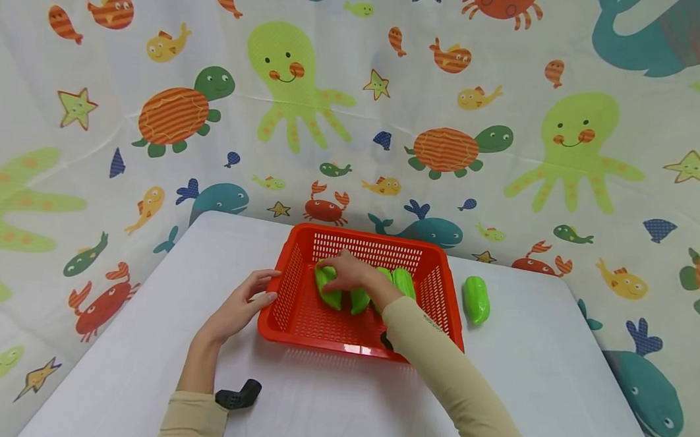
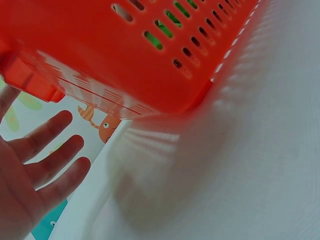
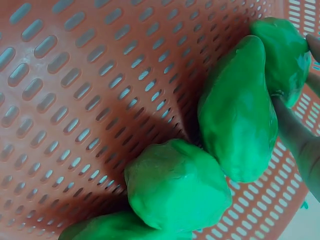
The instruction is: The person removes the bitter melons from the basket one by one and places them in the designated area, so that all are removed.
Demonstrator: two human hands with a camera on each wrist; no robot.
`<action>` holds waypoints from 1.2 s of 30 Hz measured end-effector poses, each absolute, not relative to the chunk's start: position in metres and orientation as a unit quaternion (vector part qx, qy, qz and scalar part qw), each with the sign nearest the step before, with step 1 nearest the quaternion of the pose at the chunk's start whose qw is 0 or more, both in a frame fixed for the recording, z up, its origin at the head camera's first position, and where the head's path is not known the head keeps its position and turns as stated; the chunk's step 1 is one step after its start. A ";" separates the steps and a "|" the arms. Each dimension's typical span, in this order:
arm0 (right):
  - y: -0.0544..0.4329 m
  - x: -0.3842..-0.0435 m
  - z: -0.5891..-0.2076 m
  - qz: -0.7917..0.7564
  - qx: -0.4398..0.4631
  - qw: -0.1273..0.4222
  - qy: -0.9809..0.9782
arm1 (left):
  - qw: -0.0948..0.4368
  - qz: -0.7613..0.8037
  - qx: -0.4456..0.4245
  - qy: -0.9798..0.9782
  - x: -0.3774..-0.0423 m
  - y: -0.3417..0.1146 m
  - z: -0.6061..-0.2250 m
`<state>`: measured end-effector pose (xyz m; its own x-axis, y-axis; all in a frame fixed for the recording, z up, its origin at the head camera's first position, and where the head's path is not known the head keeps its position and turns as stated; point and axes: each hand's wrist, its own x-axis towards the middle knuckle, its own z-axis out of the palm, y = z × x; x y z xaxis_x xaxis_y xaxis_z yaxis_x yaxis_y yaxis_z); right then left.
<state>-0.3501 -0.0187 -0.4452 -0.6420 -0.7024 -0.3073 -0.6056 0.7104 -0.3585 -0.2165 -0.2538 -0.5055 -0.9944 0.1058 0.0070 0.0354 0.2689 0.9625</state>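
My right hand (image 1: 350,273) reaches down into a red plastic basket (image 1: 326,337) and grips a green pear-shaped fruit (image 1: 327,284) at its left side. The right wrist view shows fingers and thumb around that fruit (image 3: 285,60). Beside it lies a larger pear-shaped one (image 3: 237,112), then a rounder one (image 3: 177,185) and another partly cut off (image 3: 117,229). My left hand (image 1: 233,310) is at the basket's left rim, its fingertips right at the edge. In the left wrist view several of its fingers (image 2: 52,167) are spread apart, beside the basket wall (image 2: 110,60).
One more green fruit (image 1: 476,301) lies on the white table (image 1: 555,374), right of the basket. A black strap-like device (image 1: 240,395) is at the left wrist. Behind the table hangs a curtain (image 1: 355,126) printed with sea animals.
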 end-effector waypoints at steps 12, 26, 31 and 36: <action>-0.020 -0.349 -0.446 -0.109 -0.350 0.239 0.899 | 0.024 0.607 0.049 0.793 -0.214 -0.253 -0.505; -0.019 -0.351 -0.452 -0.098 -0.363 0.244 0.894 | 0.022 0.607 0.052 0.793 -0.214 -0.252 -0.506; -0.020 -0.350 -0.450 -0.088 -0.372 0.241 0.892 | 0.023 0.607 0.052 0.793 -0.213 -0.252 -0.506; -0.021 -0.350 -0.448 -0.087 -0.385 0.227 0.890 | 0.026 0.607 0.053 0.792 -0.213 -0.252 -0.504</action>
<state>-0.3497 -0.0209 -0.4483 -0.6006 -0.7252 -0.3366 -0.6462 0.6883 -0.3298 -0.2134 -0.2519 -0.5038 -0.9930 0.1157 0.0236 0.0529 0.2565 0.9651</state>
